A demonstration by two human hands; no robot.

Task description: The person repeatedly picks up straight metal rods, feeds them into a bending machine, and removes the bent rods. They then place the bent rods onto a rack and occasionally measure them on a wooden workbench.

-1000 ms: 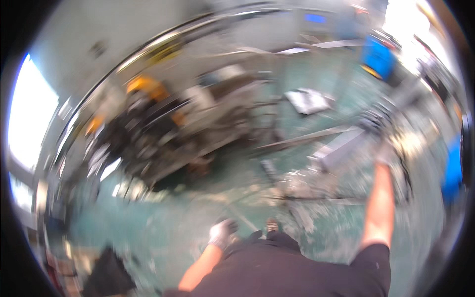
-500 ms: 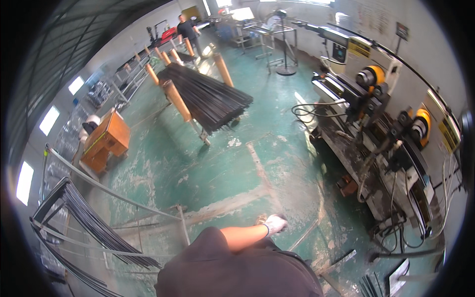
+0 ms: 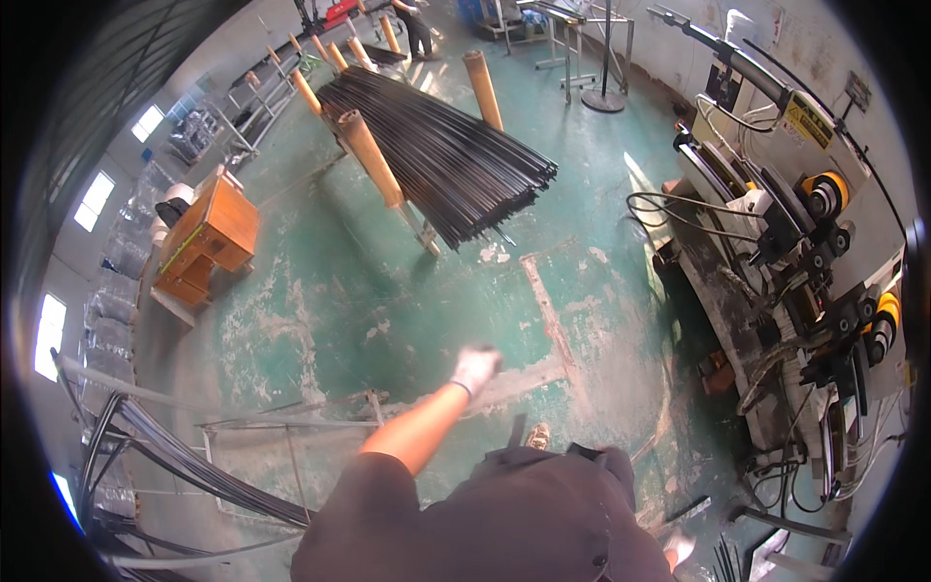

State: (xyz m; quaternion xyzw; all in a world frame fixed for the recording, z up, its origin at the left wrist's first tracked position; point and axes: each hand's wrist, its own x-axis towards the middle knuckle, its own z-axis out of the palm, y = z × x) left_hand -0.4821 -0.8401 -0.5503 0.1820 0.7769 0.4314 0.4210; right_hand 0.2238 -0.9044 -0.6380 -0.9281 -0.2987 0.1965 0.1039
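Note:
My left hand [image 3: 475, 369], in a white glove with a darker grey part over the fingers, is held out in front of my body above the green floor. Its outline is blurred but compact, the fingers look curled in, and no object shows in it. At the lower right, my right hand [image 3: 680, 549] appears beside my dark clothing, also in a pale glove; it is smeared and its fingers cannot be made out. Ahead, a large bundle of long black bars [image 3: 436, 145] lies on a rack with upright brown posts [image 3: 370, 158]. Neither hand touches it.
Along the right stands a machine [image 3: 824, 194] with yellow-and-black parts and hanging cables. A wooden desk [image 3: 221, 228] is at the left. Curved black strips [image 3: 194, 466] rest on a metal frame at the lower left. Another person [image 3: 415, 29] stands far back.
My left hand has swung forward and to the left. My right hand has come into view at the lower right. The bar bundle looks nearer, and the machine sits further right in the picture.

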